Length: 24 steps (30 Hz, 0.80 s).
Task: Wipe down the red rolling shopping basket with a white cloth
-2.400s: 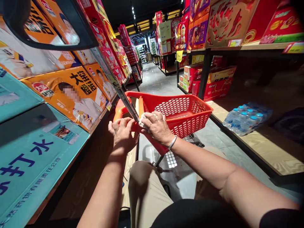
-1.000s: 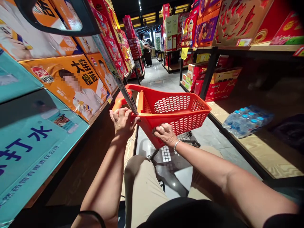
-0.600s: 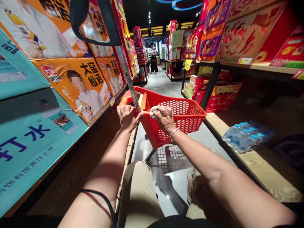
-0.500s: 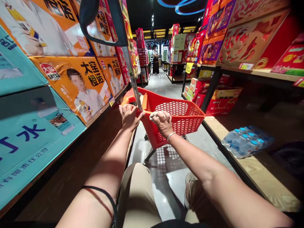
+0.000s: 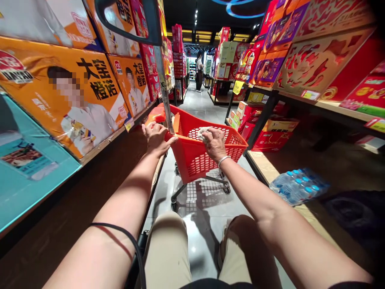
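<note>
Left hand (image 5: 157, 140) curled on cart (image 5: 183, 158), right (image 5: 215, 145) clutching cloth (image 5: 202, 133)

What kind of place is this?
Most likely a supermarket or similar shop, in an aisle. Signs: a red shopping cart, stacked orange cartons on one side and red gift-style boxes on the other, and what look like price labels on the shelf edges.

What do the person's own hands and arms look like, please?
The left hand and right hand are ungloved. A silvery bangle circles the right wrist, a black cord crosses the left forearm, and a black sleeve shows on the right arm.
</note>
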Motion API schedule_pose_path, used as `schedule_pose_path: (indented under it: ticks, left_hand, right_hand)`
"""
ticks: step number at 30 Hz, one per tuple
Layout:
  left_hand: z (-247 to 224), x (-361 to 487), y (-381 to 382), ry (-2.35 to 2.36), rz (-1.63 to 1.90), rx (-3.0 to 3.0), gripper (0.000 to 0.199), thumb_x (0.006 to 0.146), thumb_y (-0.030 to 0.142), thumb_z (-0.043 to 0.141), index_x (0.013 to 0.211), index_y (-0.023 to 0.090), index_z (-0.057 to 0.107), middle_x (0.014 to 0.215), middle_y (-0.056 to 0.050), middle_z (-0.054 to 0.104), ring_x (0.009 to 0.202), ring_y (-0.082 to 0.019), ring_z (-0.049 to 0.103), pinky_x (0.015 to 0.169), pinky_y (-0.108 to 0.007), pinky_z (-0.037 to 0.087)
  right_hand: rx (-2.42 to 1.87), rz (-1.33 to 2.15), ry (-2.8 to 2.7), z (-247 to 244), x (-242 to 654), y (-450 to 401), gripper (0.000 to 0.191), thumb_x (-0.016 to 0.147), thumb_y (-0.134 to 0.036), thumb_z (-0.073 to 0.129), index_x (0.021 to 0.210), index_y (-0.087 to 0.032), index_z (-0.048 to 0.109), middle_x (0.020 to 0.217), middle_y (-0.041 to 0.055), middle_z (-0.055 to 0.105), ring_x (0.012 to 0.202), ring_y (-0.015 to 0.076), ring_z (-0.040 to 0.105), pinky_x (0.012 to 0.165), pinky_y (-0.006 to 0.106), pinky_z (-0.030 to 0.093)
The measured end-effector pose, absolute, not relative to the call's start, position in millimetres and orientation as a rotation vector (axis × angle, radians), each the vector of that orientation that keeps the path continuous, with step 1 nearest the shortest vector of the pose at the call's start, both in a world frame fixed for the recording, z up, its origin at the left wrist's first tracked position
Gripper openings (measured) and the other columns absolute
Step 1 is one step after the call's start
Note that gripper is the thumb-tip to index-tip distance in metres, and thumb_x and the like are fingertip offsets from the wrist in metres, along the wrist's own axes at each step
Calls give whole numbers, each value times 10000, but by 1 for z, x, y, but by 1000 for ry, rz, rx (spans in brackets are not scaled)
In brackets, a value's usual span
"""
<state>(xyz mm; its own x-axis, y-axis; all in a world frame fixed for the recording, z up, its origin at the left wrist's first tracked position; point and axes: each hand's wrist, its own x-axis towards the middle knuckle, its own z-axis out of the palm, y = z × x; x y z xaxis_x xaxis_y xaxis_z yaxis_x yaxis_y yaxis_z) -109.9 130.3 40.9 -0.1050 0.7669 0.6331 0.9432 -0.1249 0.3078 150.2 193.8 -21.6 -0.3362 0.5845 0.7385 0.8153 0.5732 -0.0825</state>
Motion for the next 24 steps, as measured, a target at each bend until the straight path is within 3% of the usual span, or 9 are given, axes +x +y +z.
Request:
schedule_pose_path:
  ticks: [6,8,12,15,19,24]
  left_hand:
    - [47,-128,128,-1972,-1001,-1939,244,875,492,670,951,260,677,1302,-72,623,1437,-359,290,1191,-603,198]
    - [48,-132,128,-1966,-967,-1928,227,870,474,679,969,269,683,1306,-63,624,1453,-363,274,1196,-604,188]
    - [46,-133,129,-1932,-924,-1894,227,878,468,672,982,266,683,1329,-68,613,1453,-384,284,1198,-647,172]
    - [43,-132,129,-1898,-920,-1908,252,863,472,704,976,250,663,1373,-64,586,1474,-384,251,1204,-650,196]
    - [44,-130,127,-1868,-852,-1932,299,830,444,751,1030,246,650,1403,-66,567,1481,-384,236,1214,-649,206]
    - [48,-127,123,-1894,-767,-1959,340,871,467,696,1113,229,669,1420,-102,564,1466,-392,265,1227,-663,165]
  right_hand:
    - [-1016,-445,-2335,-82,145,182,245,1005,-240,525,1162,-352,675,1391,13,569,1353,287,337,1121,542,301]
    - [-984,-453,-2396,-89,148,173,246,994,-215,530,1138,-339,685,1371,21,592,1293,285,393,1070,524,341]
    - [-1016,-369,-2346,-65,167,171,278,951,-212,563,1158,-331,705,1360,37,586,1187,273,451,972,444,397]
    - [-1311,-226,-2009,-41,185,181,349,910,-227,585,1237,-300,683,1423,75,516,1244,306,416,1008,458,398]
    - [-1701,93,-1708,-16,172,187,389,864,-236,605,1243,-290,676,1387,121,501,1191,348,419,932,486,428]
    - [-1327,249,-2028,25,83,174,338,870,-275,643,1194,-351,697,1239,41,584,1094,248,478,997,417,397]
